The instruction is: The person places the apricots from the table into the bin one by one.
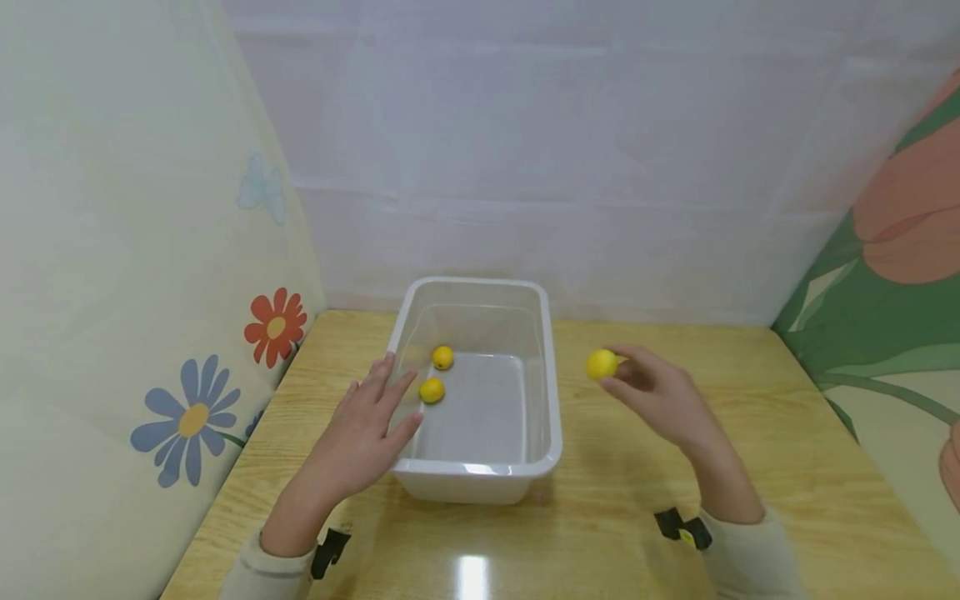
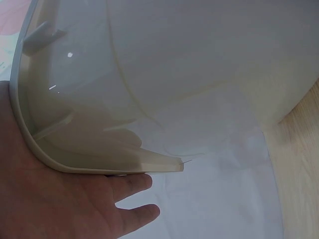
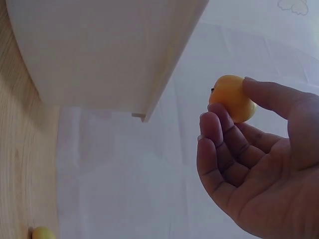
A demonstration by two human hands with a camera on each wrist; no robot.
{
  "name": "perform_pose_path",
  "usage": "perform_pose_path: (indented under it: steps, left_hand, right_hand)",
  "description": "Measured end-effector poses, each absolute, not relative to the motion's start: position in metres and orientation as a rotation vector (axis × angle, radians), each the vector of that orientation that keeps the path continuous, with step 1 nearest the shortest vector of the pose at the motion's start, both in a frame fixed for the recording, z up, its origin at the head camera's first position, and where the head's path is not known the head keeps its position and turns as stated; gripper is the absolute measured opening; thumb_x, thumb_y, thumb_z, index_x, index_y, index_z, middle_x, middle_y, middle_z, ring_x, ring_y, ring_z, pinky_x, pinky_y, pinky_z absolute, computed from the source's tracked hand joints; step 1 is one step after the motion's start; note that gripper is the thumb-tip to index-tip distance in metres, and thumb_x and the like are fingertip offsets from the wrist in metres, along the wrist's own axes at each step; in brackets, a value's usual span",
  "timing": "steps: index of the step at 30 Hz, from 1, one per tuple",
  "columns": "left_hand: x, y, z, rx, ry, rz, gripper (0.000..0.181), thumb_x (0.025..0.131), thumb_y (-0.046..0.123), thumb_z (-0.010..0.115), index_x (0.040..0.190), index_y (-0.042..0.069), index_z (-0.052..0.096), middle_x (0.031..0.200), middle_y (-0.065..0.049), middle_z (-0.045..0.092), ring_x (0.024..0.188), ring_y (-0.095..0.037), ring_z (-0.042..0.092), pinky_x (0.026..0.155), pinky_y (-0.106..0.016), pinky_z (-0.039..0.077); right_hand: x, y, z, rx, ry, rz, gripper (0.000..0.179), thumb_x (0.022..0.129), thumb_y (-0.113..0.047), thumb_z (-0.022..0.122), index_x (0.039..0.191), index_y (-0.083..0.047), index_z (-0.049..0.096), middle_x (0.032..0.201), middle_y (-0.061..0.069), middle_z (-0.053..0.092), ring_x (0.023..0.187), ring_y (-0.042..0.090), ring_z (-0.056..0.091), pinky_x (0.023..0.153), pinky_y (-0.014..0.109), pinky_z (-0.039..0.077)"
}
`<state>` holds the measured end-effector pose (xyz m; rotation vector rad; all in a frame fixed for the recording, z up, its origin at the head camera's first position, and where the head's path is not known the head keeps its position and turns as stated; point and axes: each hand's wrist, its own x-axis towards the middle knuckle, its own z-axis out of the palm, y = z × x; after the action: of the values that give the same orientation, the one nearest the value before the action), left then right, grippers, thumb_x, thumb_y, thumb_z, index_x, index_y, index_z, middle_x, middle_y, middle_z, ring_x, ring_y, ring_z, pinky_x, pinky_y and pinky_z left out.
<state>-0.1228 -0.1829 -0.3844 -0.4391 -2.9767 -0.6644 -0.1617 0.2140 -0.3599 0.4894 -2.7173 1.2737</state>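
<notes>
A small round yellow fruit [image 1: 602,364] is pinched between the thumb and fingers of my right hand [image 1: 663,396], raised to the right of a white plastic bin [image 1: 551,392]. In the right wrist view, the held fruit [image 3: 232,99] shows a dark spot at one end. Two similar yellow fruits, one farther back [image 1: 442,357] and one nearer [image 1: 431,390], lie inside along the bin's left side. My left hand [image 1: 360,433] rests on the bin's left rim with fingers spread. From the left wrist, that hand [image 2: 75,204] is seen touching the rim [image 2: 94,172] from below.
Another yellow fruit [image 3: 43,233] shows at the lower left of the right wrist view, by the wooden table [image 1: 750,400]. A white cloth [image 1: 600,167] hangs behind the table. Flower-printed sheets stand at left [image 1: 90,292] and right [image 1: 900,317].
</notes>
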Motion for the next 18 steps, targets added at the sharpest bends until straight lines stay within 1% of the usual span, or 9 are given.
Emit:
perform_pose_path:
  steps: [5, 9, 13, 18]
  left_hand:
    - [-0.123, -0.183, -0.385, -0.443, -2.971, -0.662, 0.067, 0.105, 0.054, 0.042, 0.159, 0.015, 0.034, 0.17, -0.012, 0.008, 0.156, -0.036, 0.01, 0.121, -0.065, 0.011]
    - [-0.123, -0.183, -0.384, -0.441, -2.977, -0.672, 0.068, 0.105, 0.055, 0.041, 0.16, 0.015, 0.033, 0.17, -0.012, 0.007, 0.156, -0.036, 0.01, 0.121, -0.065, 0.01]
    - [-0.123, -0.183, -0.383, -0.443, -2.98, -0.669, 0.069, 0.105, 0.057, 0.04, 0.16, 0.016, 0.033, 0.17, -0.012, 0.008, 0.156, -0.036, 0.01, 0.121, -0.065, 0.011]
    - [-0.123, -0.183, -0.383, -0.44, -2.983, -0.67, 0.069, 0.105, 0.056, 0.041, 0.16, 0.016, 0.032, 0.17, -0.012, 0.008, 0.156, -0.036, 0.01, 0.121, -0.065, 0.011]
  right_hand:
    - [-0.164, 0.202, -0.357, 0.546, -2.68, 1.279, 0.045, 0.097, -0.023, 0.071, 0.138, -0.007, 0.059, 0.102, 0.008, 0.074, 0.098, 0.025, 0.071, 0.088, 0.045, 0.058]
    - [-0.166, 0.192, -0.356, 0.594, -2.664, 1.344, 0.044, 0.096, -0.019, 0.071, 0.136, -0.006, 0.06, 0.101, 0.009, 0.073, 0.094, 0.023, 0.071, 0.085, 0.04, 0.059]
    - [-0.168, 0.183, -0.356, 0.622, -2.672, 1.379, 0.043, 0.096, -0.019, 0.072, 0.136, -0.006, 0.06, 0.1, 0.008, 0.072, 0.092, 0.021, 0.07, 0.083, 0.035, 0.059]
    - [-0.172, 0.176, -0.356, 0.654, -2.671, 1.358, 0.044, 0.096, -0.021, 0.072, 0.136, -0.006, 0.06, 0.099, 0.007, 0.072, 0.091, 0.019, 0.069, 0.082, 0.035, 0.059]
